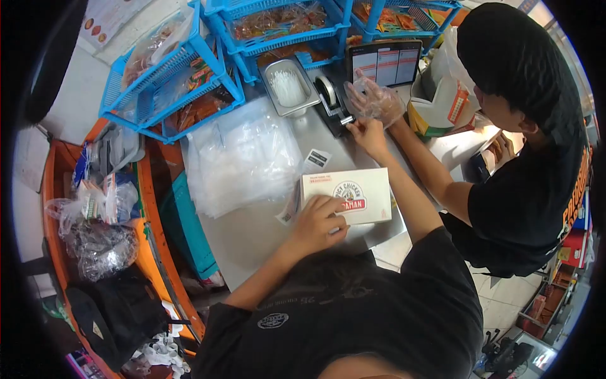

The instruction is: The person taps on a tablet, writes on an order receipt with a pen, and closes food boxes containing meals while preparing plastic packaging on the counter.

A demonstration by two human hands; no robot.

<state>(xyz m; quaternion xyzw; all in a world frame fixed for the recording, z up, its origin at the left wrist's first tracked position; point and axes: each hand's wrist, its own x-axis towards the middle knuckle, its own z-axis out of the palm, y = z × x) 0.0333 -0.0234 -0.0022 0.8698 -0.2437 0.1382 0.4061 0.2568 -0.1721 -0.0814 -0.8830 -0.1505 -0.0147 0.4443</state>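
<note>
My left hand rests on a white food box, its fingers bent over the near left part of the lid. The printed lid reads "Spicy Chicken". My right hand is pinched at the front end of a black tape dispenser; the clear tape between the fingertips hardly shows. Just beyond it, a co-worker's hand in a clear plastic glove is spread beside the dispenser. A small printed label lies on the metal table behind the box.
Clear plastic bags lie at the left. A metal container holds thin white sticks. Blue baskets with packets line the back, near a tablet. The co-worker stands at my right by a paper bucket.
</note>
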